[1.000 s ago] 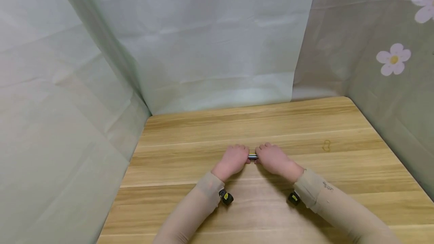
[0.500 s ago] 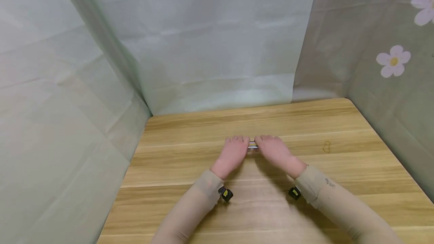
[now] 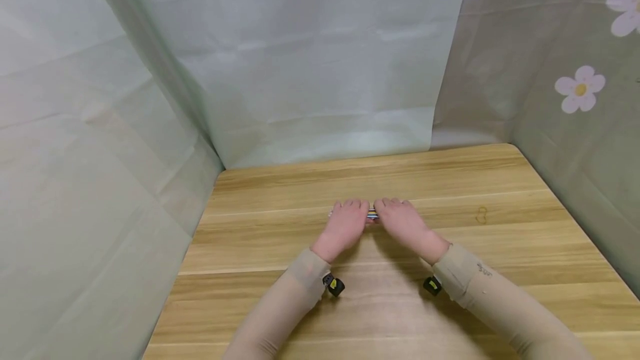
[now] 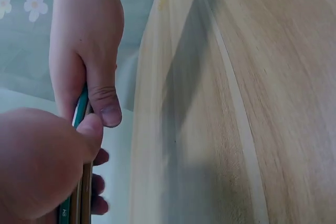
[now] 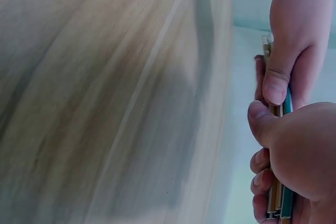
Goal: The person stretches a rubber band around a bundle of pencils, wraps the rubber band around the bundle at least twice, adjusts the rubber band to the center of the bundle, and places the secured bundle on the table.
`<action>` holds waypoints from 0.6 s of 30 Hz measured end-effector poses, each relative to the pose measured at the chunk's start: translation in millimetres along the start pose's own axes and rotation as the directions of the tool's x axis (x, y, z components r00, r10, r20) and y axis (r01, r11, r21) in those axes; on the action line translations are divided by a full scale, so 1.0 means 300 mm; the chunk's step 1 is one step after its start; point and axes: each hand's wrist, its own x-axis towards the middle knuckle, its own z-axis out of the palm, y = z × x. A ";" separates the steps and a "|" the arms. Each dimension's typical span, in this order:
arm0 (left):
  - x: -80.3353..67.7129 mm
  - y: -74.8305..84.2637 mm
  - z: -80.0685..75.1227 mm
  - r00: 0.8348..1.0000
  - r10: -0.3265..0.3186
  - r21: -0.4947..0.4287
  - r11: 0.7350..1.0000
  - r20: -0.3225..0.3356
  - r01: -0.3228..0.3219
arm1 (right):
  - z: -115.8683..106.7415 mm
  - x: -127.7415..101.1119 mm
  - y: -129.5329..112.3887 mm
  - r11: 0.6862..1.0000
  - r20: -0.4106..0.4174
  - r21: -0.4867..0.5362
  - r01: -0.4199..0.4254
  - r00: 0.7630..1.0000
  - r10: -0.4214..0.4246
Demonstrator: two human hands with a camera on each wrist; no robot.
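Pale green sheeting [image 3: 320, 60] walls in a wooden table [image 3: 450, 182] on three sides — the panel beyond the table's right edge carries printed pink flowers [image 3: 580, 87]. The boards of the table run left to right, and a small faint mark [image 3: 481, 215] sits on the wood to the right of the hands.

Near the middle of the table, both hands come together over a bundle of pencils [image 3: 372, 214]. The bundle lies crosswise, parallel to the boards, with only a short stretch showing between the two hands in the head view. The left hand [image 3: 345, 225] grasps the bundle's left part, fingers curled over the top and thumb [image 4: 97, 124] pressed against it from the near side. The right hand [image 3: 402, 224] grasps the right part the same way — fingers wrapped over, thumb [image 5: 260, 116] closing from below. In the wrist views the bundle [image 5: 278, 198] shows teal and plain wood-coloured shafts held side by side. The two hands are almost touching. Beige sleeves [image 3: 295, 293] cover both forearms, each with a small black device [image 3: 333, 286] at the wrist.
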 end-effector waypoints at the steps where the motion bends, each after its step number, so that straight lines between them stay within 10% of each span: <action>1: -0.001 0.001 -0.001 1.000 -0.006 -0.016 1.000 0.004 0.006 | 0.001 0.000 0.000 1.000 -0.002 -0.002 0.000 1.000 0.000; 10: -0.003 0.000 0.002 0.999 -0.027 -0.117 0.993 0.017 0.029 | 0.013 0.000 0.001 1.000 -0.032 -0.028 0.007 0.999 -0.008; 18: 0.000 0.017 0.022 0.999 -0.053 0.010 0.999 0.007 0.053 | 0.018 -0.004 0.001 1.000 0.001 0.004 -0.001 1.000 0.001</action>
